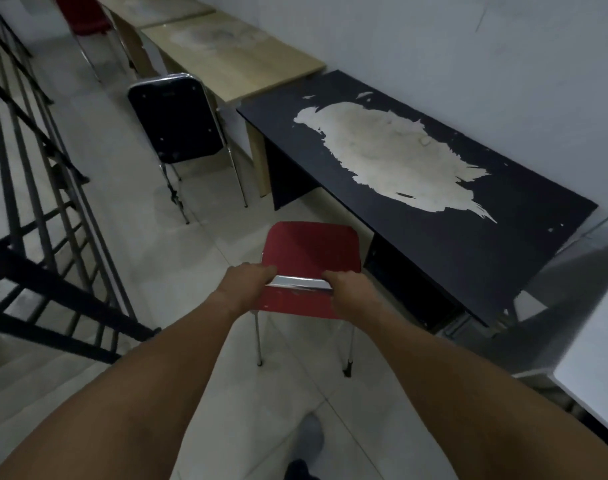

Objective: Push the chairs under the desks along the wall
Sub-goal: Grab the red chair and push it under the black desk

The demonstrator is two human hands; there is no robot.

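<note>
Left hand [250, 280] and right hand [345, 285] each curled around the chrome top rail of the red chair [311, 249], beside the black desk's [468, 244] front edge.

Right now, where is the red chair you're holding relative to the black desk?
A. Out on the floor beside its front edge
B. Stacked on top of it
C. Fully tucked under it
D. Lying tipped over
A: the red chair stands upright on the tiles, its seat clear of the black desk, with the left hand and right hand gripping its backrest top.
</note>
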